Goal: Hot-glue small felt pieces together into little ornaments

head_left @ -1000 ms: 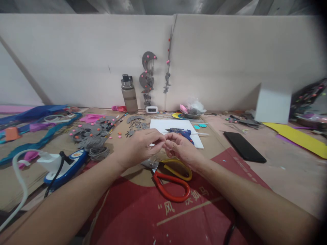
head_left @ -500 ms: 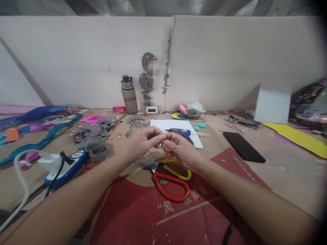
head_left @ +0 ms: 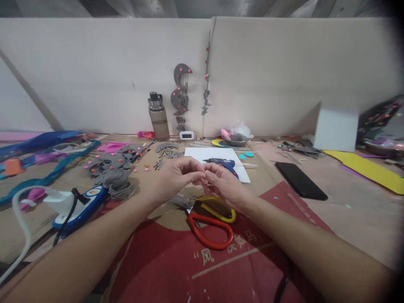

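My left hand (head_left: 179, 176) and my right hand (head_left: 222, 182) meet fingertip to fingertip above the cardboard. Both are closed in a pinch, and whatever lies between the fingers is too small to make out. Beneath them rest large scissors (head_left: 211, 242) with one red and one yellow handle, their blades pointing left. Just beyond my fingers a blue glue gun (head_left: 225, 164) lies on a white board (head_left: 202, 152), partly hidden by my hands. Small turquoise cut-outs (head_left: 246, 155) sit beside the board.
On the left are a power strip (head_left: 85, 206), grey cord (head_left: 116, 183) and grey felt pieces with coloured dots (head_left: 107, 162). A bottle (head_left: 158, 120) and small clock (head_left: 187, 135) stand at the wall. A black phone (head_left: 301, 181) and yellow sheet (head_left: 366, 168) lie right.
My fingers have shifted very slightly against each other, still pinched together. The whole view has drifted a little; the scissors and glue gun stay where they were.
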`<state>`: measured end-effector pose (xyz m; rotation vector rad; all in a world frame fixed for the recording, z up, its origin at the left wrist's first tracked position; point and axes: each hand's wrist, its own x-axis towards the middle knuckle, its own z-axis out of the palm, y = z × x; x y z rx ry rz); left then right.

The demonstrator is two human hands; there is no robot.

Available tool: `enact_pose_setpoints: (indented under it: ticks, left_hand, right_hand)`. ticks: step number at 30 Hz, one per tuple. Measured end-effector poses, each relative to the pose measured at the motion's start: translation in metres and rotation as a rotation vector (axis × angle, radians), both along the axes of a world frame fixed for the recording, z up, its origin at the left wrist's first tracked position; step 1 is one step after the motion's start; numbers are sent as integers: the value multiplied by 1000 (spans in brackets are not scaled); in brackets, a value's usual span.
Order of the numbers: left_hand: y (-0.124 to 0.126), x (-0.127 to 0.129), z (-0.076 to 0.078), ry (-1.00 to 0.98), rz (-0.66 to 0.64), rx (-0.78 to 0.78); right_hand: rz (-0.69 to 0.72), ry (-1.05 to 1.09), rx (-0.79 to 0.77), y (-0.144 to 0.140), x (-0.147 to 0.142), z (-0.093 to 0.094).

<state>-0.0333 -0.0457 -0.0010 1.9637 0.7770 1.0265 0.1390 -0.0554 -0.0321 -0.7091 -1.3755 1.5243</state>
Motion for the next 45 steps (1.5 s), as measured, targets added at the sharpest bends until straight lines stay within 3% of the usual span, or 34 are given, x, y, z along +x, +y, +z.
enact_pose_setpoints:
  ticks: [7,12,17,21,25,28,35,41,45]
  left_hand:
    - [-4,0,4,187,64,167]
    - [-1,0,3,71,48,87]
    - [3,-3,6,50,158,71]
    - [19,-10,-4,189,296,132]
    - [42,-16,-21,411,332,336]
    - [55,-16,-30,591,342,383]
    - [68,-6,-35,800,276,349]
    - [70,-9,-35,877,329,364]
    - [68,-6,-33,965,350,384]
  right_hand:
    - [-41,-94,79,1,1,0]
    - [-163,-73,109,2,1,2]
    - [-280,-104,86,5,5,1]
    - [-277,-278,166,2,4,-1]
    - [-266,-565,323,-4,2,0]
    - [-273,-782,470,-9,0,3]
    - [-123,-996,614,-24,-2,14]
    - [89,-1194,739,-41,2,28]
    - [143,-1240,732,-44,0,31]
